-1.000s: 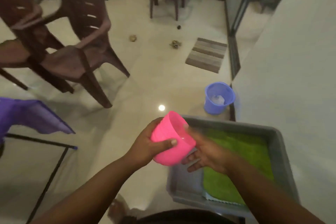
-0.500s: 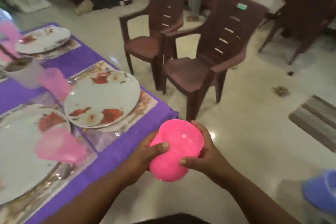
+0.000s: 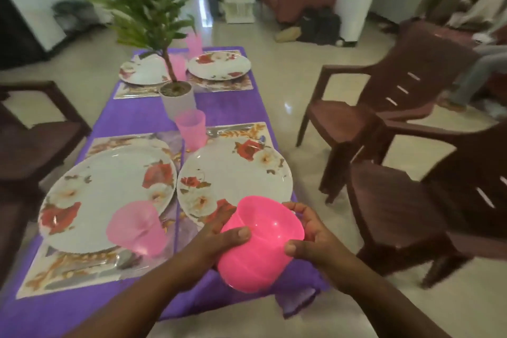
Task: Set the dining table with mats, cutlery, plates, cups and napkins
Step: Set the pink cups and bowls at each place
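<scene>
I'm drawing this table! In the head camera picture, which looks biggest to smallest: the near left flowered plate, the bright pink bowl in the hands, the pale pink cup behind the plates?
1. Near left flowered plate.
2. Bright pink plastic bowl, though it is closest to the camera, which enlarges it.
3. Pale pink plastic cup.

Home dining room: desk under purple cloth, set with plates, plastic chairs, potted plant, tiled floor.
</scene>
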